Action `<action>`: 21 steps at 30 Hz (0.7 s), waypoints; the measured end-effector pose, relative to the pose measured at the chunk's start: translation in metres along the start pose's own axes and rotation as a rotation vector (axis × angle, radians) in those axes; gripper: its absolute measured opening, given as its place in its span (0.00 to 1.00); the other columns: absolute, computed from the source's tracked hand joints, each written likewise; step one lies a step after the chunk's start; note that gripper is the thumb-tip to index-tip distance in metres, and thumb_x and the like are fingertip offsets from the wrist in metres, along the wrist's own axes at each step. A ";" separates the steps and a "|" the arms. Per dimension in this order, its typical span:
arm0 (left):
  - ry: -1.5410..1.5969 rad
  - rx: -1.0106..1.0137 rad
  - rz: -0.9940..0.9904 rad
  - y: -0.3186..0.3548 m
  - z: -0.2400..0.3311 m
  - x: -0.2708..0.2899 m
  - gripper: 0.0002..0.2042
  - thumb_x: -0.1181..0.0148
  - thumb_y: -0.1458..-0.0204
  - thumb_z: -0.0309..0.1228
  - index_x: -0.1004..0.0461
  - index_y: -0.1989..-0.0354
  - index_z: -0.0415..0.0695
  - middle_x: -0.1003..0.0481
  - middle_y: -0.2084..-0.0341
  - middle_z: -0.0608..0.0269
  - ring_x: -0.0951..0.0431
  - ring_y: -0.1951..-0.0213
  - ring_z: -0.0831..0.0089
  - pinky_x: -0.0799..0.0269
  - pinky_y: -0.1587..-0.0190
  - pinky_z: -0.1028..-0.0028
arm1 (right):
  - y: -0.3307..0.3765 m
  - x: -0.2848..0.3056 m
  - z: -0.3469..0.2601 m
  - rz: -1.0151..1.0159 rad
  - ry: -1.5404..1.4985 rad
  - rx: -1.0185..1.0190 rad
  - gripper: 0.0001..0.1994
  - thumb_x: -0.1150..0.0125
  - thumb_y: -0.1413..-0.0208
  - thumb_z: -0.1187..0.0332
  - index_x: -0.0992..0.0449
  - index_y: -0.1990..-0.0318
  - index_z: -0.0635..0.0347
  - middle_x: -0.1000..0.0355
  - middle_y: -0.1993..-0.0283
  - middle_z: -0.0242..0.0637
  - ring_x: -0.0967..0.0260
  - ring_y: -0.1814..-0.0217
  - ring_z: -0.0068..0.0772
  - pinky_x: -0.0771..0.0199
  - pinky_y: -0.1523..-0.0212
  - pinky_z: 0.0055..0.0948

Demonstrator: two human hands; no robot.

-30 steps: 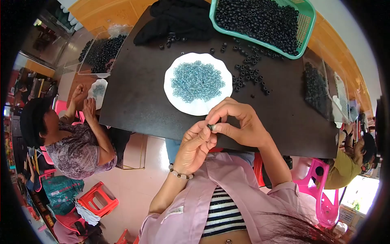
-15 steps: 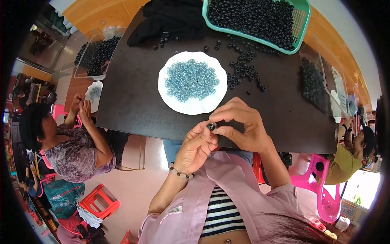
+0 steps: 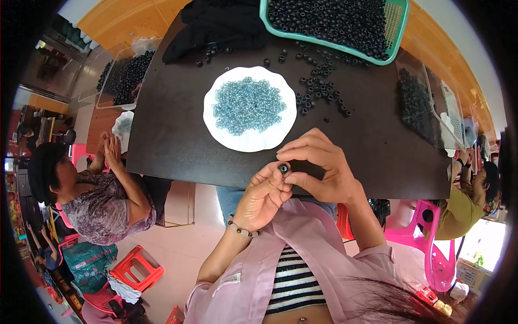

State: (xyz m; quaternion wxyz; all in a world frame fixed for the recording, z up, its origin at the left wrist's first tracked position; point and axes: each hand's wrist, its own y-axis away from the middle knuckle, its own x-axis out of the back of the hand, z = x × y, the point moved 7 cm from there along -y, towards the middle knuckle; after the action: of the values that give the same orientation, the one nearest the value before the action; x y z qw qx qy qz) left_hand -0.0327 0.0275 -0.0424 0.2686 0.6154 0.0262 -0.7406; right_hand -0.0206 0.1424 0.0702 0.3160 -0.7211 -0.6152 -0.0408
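Just past the table's near edge, my left hand (image 3: 260, 195) pinches a small black ring-shaped piece (image 3: 284, 168) between thumb and forefinger. The piece's end faces up, with a pale bluish spot in its dark centre. My right hand (image 3: 327, 168) is curled round from the right, its thumb and forefinger tips at the piece's rim. Beyond my hands lies a white scalloped plate (image 3: 210, 110) with a heap of small clear blue beads (image 3: 249, 105). Loose black ring-shaped pieces (image 3: 322, 89) are scattered to the plate's right.
A green basket (image 3: 329, 45) full of black pieces stands at the back. Black cloth (image 3: 216, 33) lies to its left. Clear bins of black pieces stand at the left (image 3: 120, 81) and right (image 3: 416, 102). Two people (image 3: 102, 202) (image 3: 472, 202) sit at the sides, near stools (image 3: 137, 268).
The black piece has turned slightly between my fingers, and its end now shows a round bluish centre. My hands have otherwise hardly moved. The whole view has shifted a little.
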 end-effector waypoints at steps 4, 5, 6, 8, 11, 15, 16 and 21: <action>-0.005 0.027 0.004 0.002 -0.007 -0.002 0.10 0.45 0.42 0.33 0.27 0.54 0.44 0.26 0.69 0.70 0.28 0.68 0.80 0.32 0.64 0.79 | 0.008 -0.006 0.007 -0.043 -0.024 -0.012 0.11 0.33 0.60 0.75 0.20 0.64 0.58 0.24 0.61 0.35 0.33 0.62 0.33 0.33 0.59 0.29; -0.005 0.038 -0.002 0.003 -0.008 -0.003 0.10 0.45 0.42 0.33 0.27 0.54 0.44 0.26 0.69 0.70 0.28 0.68 0.80 0.32 0.64 0.79 | 0.010 -0.005 0.009 -0.036 -0.015 -0.018 0.11 0.33 0.60 0.75 0.20 0.64 0.58 0.24 0.61 0.35 0.33 0.62 0.33 0.33 0.59 0.29; -0.003 0.048 -0.007 0.004 -0.008 -0.003 0.11 0.46 0.42 0.33 0.27 0.54 0.44 0.26 0.70 0.70 0.27 0.67 0.80 0.32 0.63 0.79 | 0.012 -0.006 0.009 -0.037 -0.048 -0.013 0.11 0.33 0.60 0.75 0.20 0.64 0.59 0.24 0.61 0.35 0.33 0.62 0.32 0.33 0.59 0.29; -0.002 0.062 -0.014 0.004 -0.011 -0.003 0.11 0.46 0.42 0.33 0.27 0.54 0.43 0.26 0.70 0.69 0.27 0.67 0.80 0.32 0.63 0.79 | 0.017 -0.006 0.011 -0.035 -0.078 -0.009 0.11 0.33 0.60 0.75 0.20 0.64 0.59 0.24 0.61 0.35 0.33 0.62 0.32 0.33 0.59 0.28; -0.025 0.060 -0.026 0.002 -0.013 0.000 0.12 0.46 0.42 0.34 0.28 0.54 0.41 0.26 0.70 0.69 0.27 0.67 0.80 0.32 0.64 0.79 | 0.022 -0.005 0.013 -0.017 -0.135 -0.046 0.11 0.33 0.59 0.75 0.21 0.64 0.60 0.24 0.61 0.35 0.33 0.62 0.31 0.33 0.60 0.28; -0.073 0.071 -0.024 -0.005 -0.013 0.000 0.11 0.45 0.42 0.34 0.27 0.56 0.41 0.26 0.72 0.69 0.27 0.69 0.80 0.31 0.65 0.80 | 0.027 -0.002 0.022 -0.014 -0.214 -0.178 0.08 0.35 0.56 0.76 0.21 0.65 0.61 0.24 0.61 0.37 0.32 0.63 0.29 0.33 0.61 0.27; -0.092 0.061 -0.020 -0.005 -0.011 -0.002 0.11 0.44 0.43 0.34 0.26 0.57 0.40 0.26 0.73 0.68 0.27 0.69 0.80 0.31 0.66 0.81 | 0.027 -0.003 0.026 -0.015 -0.252 -0.239 0.07 0.36 0.55 0.76 0.22 0.65 0.62 0.24 0.62 0.38 0.32 0.63 0.29 0.33 0.61 0.27; -0.416 -0.035 0.126 0.012 0.000 0.009 0.10 0.44 0.43 0.35 0.24 0.64 0.41 0.25 0.73 0.68 0.26 0.71 0.82 0.30 0.67 0.82 | 0.021 -0.016 0.020 -0.113 -0.219 -0.298 0.06 0.40 0.53 0.74 0.23 0.67 0.65 0.25 0.63 0.39 0.31 0.61 0.31 0.32 0.59 0.28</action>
State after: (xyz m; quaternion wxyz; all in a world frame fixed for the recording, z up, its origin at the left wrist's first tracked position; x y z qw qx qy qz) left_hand -0.0282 0.0143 -0.0475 0.3246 0.4449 -0.0552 -0.8328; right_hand -0.0120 0.1380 0.0385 0.1339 -0.7242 -0.6728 -0.0704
